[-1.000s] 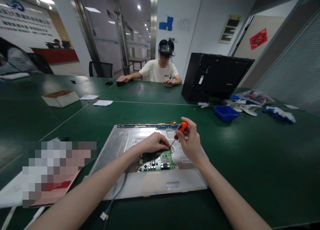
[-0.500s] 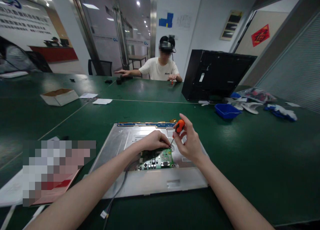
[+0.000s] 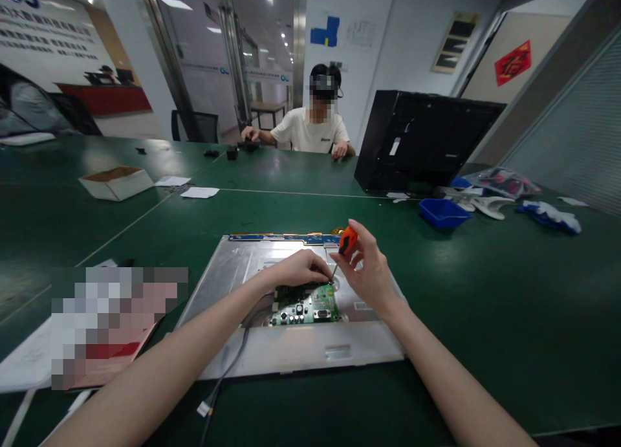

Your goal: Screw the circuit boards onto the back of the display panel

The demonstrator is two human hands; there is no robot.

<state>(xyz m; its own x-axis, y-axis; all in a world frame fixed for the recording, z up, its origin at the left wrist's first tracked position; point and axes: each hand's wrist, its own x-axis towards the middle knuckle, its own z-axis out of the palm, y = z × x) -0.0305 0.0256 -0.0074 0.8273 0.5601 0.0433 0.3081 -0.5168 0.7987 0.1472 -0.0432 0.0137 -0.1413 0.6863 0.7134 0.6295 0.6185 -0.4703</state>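
While the orange-and-black screwdriver point(image 3: 348, 240) is clamped in the right hand point(image 3: 372, 273), its tip is held at the green circuit board point(image 3: 317, 304); whether anything is pinched by the left hand point(image 3: 301, 268) cannot be told.

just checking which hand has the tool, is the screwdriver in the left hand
No, the orange-and-black screwdriver is held in the right hand.

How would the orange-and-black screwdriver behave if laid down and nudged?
The screwdriver would probably roll, as its handle looks rounded. It is likely stiff, since the thin shaft appears straight. It may feel handle-heavy, the handle being much thicker than the shaft.
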